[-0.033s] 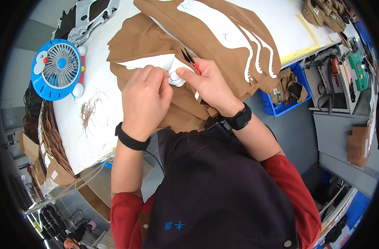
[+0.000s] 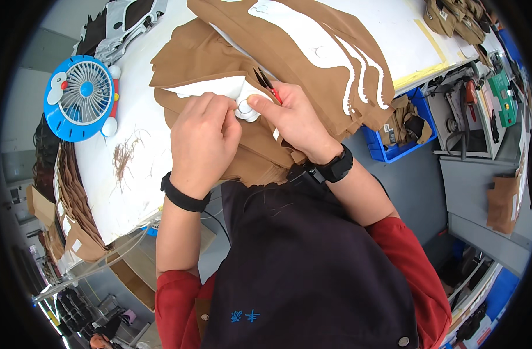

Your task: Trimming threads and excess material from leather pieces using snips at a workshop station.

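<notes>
A brown fabric piece point(image 2: 202, 49) lies on the white table with a white piece point(image 2: 210, 87) on it, folded up near my hands. My left hand point(image 2: 202, 139) is closed, fingertips pinched at the white piece's lower edge. My right hand point(image 2: 298, 122) presses its thumb on the rounded, marked part of that white piece and also has small black-bladed snips with red handles point(image 2: 273, 91) in its curled fingers. To the right lies another brown piece point(image 2: 295, 58) with white curved shapes point(image 2: 312, 46) on it.
A blue-and-white fan point(image 2: 80, 99) stands at left by loose threads point(image 2: 123, 166) and stacked brown pieces point(image 2: 74, 186) along the table edge. Beyond the table's yellow-taped edge point(image 2: 417, 78) at right are a blue crate point(image 2: 394, 151) with fabric and a grey machine stand point(image 2: 470, 192). Khaki items point(image 2: 452, 17) lie upper right.
</notes>
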Demonstrator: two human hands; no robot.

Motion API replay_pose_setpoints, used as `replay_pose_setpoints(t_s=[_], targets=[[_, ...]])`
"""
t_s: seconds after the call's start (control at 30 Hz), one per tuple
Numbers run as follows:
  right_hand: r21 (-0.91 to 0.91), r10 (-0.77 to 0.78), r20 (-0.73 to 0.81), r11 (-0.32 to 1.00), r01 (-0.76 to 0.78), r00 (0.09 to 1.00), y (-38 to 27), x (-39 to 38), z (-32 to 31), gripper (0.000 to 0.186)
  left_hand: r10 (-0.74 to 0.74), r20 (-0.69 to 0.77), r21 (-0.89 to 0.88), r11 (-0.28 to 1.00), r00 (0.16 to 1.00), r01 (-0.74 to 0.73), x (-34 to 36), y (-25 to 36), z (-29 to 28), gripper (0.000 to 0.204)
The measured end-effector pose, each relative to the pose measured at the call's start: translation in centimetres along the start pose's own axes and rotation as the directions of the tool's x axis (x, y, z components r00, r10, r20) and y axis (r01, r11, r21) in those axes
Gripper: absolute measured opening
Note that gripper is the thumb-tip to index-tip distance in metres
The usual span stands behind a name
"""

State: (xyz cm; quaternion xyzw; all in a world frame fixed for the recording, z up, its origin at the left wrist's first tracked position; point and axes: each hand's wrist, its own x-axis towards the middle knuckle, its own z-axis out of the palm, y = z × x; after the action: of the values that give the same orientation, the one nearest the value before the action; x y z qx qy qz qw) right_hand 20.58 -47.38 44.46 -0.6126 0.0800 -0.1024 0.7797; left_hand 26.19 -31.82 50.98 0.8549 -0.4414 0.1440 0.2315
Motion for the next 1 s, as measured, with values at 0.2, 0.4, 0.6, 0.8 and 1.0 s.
replay_pose_setpoints(t_s=[0.2,0.4,0.6,0.8,1.0], targets=[[0.007,-0.003,-0.001,1.000,0.003,1.000,-0.2,-0.1,0.1,0.020,-0.024,0.022,-0.041,0.999,0.999,0.025,-0.1,0.2,-0.1,0.008],[0.005,0.008,-0.007,1.000,-0.008,1.000,-0.7,-0.3,0.3,0.019,0.046,-0.007,0.035,0.998,0.999,-0.046,0.3,0.2,-0.1,0.007],[-0.032,0.044,0.000,0.999,-0.044,0.999,-0.9,-0.3,0.1,0.019,0.070,0.015,0.110,0.991,0.997,-0.071,0.6,0.4,-0.2,0.010],[-0.006,0.005,-0.014,1.000,-0.005,1.000,-0.6,-0.2,0.2,0.021,-0.002,-0.015,0.015,1.000,1.000,0.002,0.0,-0.1,-0.2,0.009],[-0.015,0.009,-0.003,1.000,-0.009,1.000,-0.6,-0.2,0.0,0.021,-0.013,0.002,-0.031,0.999,1.000,0.013,-0.1,0.0,0.0,0.008]])
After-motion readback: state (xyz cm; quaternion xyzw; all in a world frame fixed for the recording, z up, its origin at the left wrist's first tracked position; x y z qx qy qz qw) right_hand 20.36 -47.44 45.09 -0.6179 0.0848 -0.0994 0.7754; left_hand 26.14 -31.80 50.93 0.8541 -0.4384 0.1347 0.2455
